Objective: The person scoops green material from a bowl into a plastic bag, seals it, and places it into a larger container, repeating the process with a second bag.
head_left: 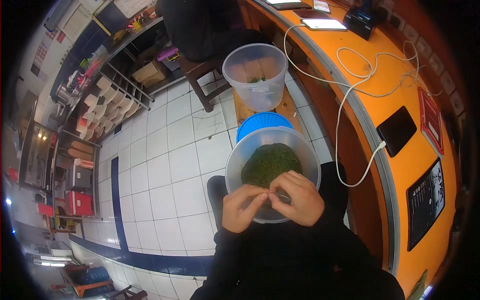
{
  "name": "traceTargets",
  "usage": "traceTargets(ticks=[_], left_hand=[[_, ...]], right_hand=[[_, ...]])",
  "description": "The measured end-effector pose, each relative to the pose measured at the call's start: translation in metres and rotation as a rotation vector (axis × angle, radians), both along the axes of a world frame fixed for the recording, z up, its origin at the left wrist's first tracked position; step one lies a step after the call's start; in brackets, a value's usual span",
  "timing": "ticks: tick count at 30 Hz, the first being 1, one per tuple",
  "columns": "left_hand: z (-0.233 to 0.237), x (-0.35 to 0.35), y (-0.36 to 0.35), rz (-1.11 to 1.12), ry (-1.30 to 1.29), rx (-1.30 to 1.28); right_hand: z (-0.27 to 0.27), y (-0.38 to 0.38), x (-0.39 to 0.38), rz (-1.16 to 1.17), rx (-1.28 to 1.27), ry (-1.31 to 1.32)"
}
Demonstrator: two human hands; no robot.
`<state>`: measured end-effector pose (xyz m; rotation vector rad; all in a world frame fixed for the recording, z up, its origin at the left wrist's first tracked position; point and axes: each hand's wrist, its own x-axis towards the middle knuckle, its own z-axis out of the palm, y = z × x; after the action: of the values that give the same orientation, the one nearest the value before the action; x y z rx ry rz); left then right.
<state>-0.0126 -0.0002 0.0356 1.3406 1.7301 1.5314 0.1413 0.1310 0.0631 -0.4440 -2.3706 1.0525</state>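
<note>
- The fingers (256, 196) of the left hand (241, 207) and of the right hand (296, 197) are pressed together, tip against tip, in a pinch. What they pinch is too small to tell.
- Both hands rest on the near rim of a clear tub (234, 162), the right hand reaching a little more over it.
- Just beyond the fingers, inside this tub, lies a heap of green leaves (270, 162). The heap is roundish and shows no clear long axis. It is close to both hands, but nearer to the right one.
- Farther beyond the fingers, a blue lid (260, 122) shows behind the tub and touches it.
- After the lid stands a second clear tub (255, 75) on a wooden bench (289, 107). It holds only a few green bits.
- To the right of the fingers runs an orange worktop (400, 80) with a dark phone (396, 130) and a white cable (345, 100).
- To the left of the fingers is the white tiled floor (165, 165).
</note>
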Motion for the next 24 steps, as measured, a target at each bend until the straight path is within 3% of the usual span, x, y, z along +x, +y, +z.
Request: traceTargets(ticks=[9,11,13,15,18,21,24], left_hand=[[-0.012,-0.019,-0.009,0.164,-0.064,0.039],[-0.011,-0.027,-0.015,0.264,-0.08,0.047],[-0.022,-0.056,-0.025,0.52,-0.081,0.176],[-0.022,-0.088,-0.041,0.632,-0.255,0.321],[-0.028,-0.132,-0.06,0.825,-0.304,0.081],[-0.05,-0.161,-0.049,0.817,-0.43,-0.061],[-0.104,-0.206,-0.005,0.754,-0.437,-0.065]], right_hand=[[0.001,0.0,0.001,-0.048,-0.233,0.023],[-0.002,0.001,0.004,-0.037,-0.281,0.063],[-0.004,0.011,0.015,-0.11,-0.284,0.054],[-0.005,0.021,0.031,-0.183,-0.285,0.043],[-0.009,0.028,0.052,-0.324,-0.271,0.058],[-0.021,0.025,0.068,-0.38,-0.219,0.054],[-0.04,0.012,0.081,-0.409,-0.298,0.036]])
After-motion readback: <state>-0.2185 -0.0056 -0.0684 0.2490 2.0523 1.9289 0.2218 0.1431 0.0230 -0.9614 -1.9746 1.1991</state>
